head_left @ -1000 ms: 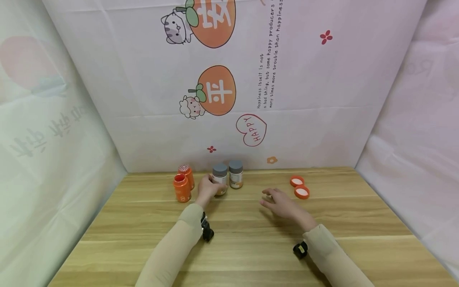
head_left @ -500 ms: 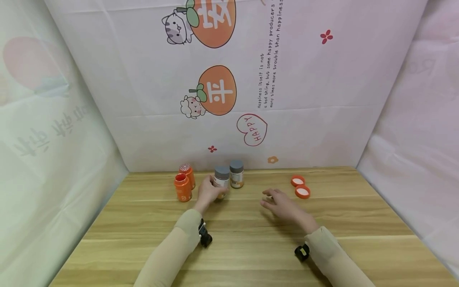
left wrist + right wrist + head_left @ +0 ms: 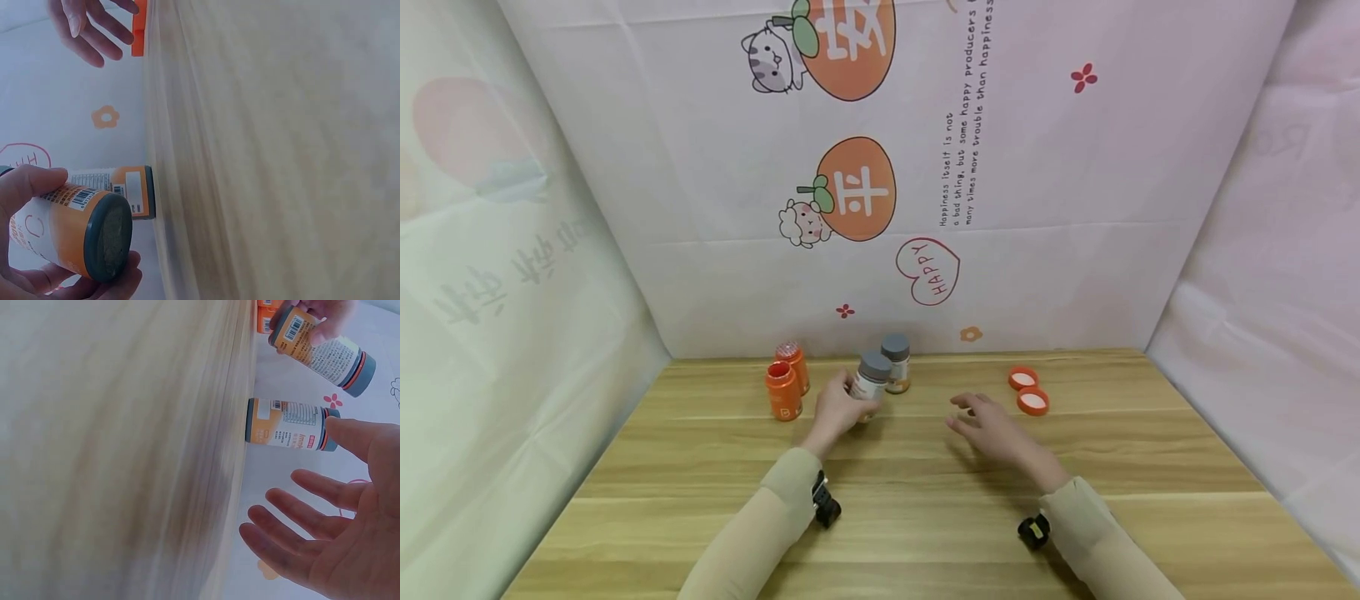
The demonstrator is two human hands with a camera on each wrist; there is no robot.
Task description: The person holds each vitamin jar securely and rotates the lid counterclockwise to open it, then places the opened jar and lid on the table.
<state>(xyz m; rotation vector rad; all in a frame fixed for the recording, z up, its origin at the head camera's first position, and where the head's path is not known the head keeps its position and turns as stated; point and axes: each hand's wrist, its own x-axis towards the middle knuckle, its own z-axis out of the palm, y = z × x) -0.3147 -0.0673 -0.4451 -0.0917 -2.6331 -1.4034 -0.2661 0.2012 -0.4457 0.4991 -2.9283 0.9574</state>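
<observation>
My left hand (image 3: 835,410) grips a jar (image 3: 870,379) with a grey lid and a white and orange label. The jar is tilted, its lid leaning right, and its dark base (image 3: 109,237) shows in the left wrist view, lifted from the table. Behind it a matching jar (image 3: 290,424) stands upright with its lid on; the held jar overlaps it in the head view. My right hand (image 3: 988,427) hovers over the table right of both jars, its fingers spread and relaxed, with nothing in it.
Left of the jars stand two orange bottles: the front bottle (image 3: 784,400) has an open top, and the rear bottle (image 3: 793,357) is partly hidden by it. Two orange caps (image 3: 1033,401) with white insides lie on the wooden table (image 3: 925,517) at the right. A printed cloth (image 3: 1037,250) hangs behind.
My left hand has drawn the jar up and slightly right towards me, and it has gone from upright to tilted. The right hand stays in nearly the same place.
</observation>
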